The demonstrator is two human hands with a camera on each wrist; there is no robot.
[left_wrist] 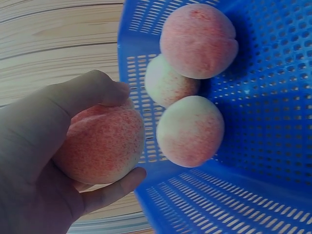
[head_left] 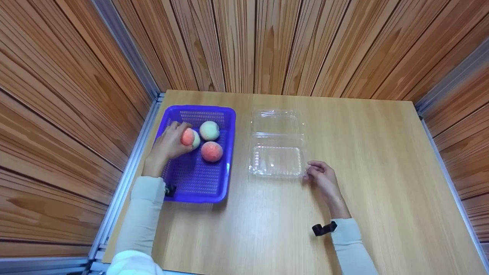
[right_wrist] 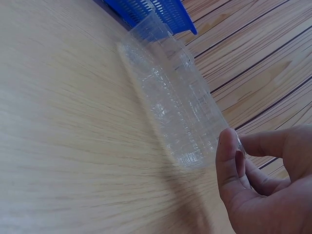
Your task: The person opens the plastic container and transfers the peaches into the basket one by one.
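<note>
My left hand (head_left: 170, 142) grips a red-and-pale peach (left_wrist: 105, 141) between thumb and fingers, at the left side of the blue basket (head_left: 217, 196). Three more peaches lie in the basket: a reddish peach (head_left: 212, 151), a pale peach (head_left: 209, 131), and another pale one (head_left: 196, 140) partly hidden behind the held peach in the head view. To the right of the basket, a clear plastic clamshell box (head_left: 277, 160) lies with its lid folded back. At its near right corner, my right hand (right_wrist: 265, 180) pinches the rim between thumb and fingers.
The wooden table (head_left: 382, 172) carries the basket and the box side by side. Wood-patterned panels (head_left: 267, 46) stand behind it and at both sides. A metal frame rail (head_left: 128, 172) runs along the left edge, close to the basket.
</note>
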